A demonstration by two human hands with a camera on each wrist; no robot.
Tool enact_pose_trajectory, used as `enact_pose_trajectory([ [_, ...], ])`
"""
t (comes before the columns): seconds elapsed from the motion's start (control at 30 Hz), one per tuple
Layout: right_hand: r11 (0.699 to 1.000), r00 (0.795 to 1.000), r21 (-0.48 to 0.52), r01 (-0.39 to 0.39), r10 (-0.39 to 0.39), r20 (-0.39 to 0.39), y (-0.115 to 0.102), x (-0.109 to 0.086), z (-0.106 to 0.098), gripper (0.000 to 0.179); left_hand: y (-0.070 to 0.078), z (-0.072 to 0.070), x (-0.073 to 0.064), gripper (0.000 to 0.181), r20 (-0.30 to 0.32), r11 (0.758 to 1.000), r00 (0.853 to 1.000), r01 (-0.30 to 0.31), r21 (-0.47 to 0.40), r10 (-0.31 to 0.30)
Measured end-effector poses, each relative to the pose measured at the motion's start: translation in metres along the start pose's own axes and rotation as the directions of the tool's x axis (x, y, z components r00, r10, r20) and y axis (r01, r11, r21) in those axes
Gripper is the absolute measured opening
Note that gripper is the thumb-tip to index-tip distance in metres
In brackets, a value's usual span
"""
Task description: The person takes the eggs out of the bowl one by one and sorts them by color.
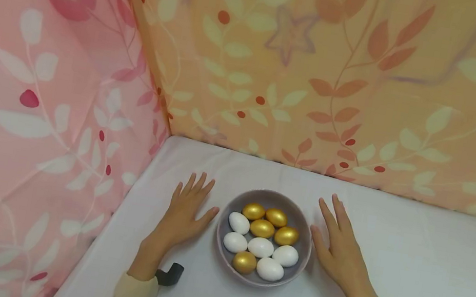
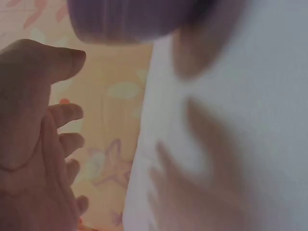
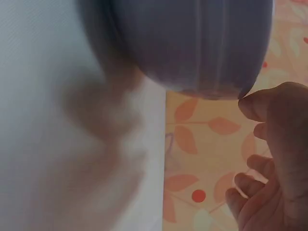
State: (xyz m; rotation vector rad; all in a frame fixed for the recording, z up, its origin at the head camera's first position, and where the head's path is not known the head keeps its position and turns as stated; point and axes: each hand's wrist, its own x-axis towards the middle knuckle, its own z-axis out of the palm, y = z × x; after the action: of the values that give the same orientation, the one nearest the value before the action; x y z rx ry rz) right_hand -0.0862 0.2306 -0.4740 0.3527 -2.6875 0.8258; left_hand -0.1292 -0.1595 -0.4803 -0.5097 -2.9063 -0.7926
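A round greyish-purple bowl (image 1: 225, 266) stands on the white-covered table, holding several gold eggs (image 1: 261, 228) and several white eggs (image 1: 260, 247). To its left, my left hand (image 1: 184, 218) has its fingers spread, the thumb pointing at the rim with a small gap. On the other side is my right hand (image 1: 339, 250), fingers extended, thumb tip right at the rim. In the right wrist view the right thumb (image 3: 255, 103) meets the edge of the bowl (image 3: 202, 53) there. The left wrist view has the bowl's side (image 2: 125, 21) above the left thumb (image 2: 67, 62).
The white tablecloth (image 1: 431, 283) spreads around the bowl. An orange patterned cloth (image 1: 324, 79) hangs at the back and a pink one (image 1: 32, 147) along the left. Black curved wrist pieces (image 1: 171, 274) stick out inward from both wrists.
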Motion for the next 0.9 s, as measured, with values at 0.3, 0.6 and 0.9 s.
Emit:
enact_pose_trajectory([
  [0.3,0.977,0.981,0.123,0.174,-0.182,0.064,-0.037,0.030,-0.007,0.047,0.010,-0.005,0.001,0.062,0.230,0.917,0.973,0.098,-0.387,-0.007],
  [0.6,0.948,0.842,0.235,0.212,-0.300,0.448,-0.072,0.075,0.008,0.035,0.017,-0.008,0.004,0.073,0.402,0.633,0.911,0.257,-0.730,0.094],
  [0.9,0.925,0.734,0.182,0.332,-0.375,0.566,-0.087,0.101,0.028,0.027,0.017,-0.008,0.005,0.074,0.481,0.510,0.872,0.374,-0.775,0.091],
])
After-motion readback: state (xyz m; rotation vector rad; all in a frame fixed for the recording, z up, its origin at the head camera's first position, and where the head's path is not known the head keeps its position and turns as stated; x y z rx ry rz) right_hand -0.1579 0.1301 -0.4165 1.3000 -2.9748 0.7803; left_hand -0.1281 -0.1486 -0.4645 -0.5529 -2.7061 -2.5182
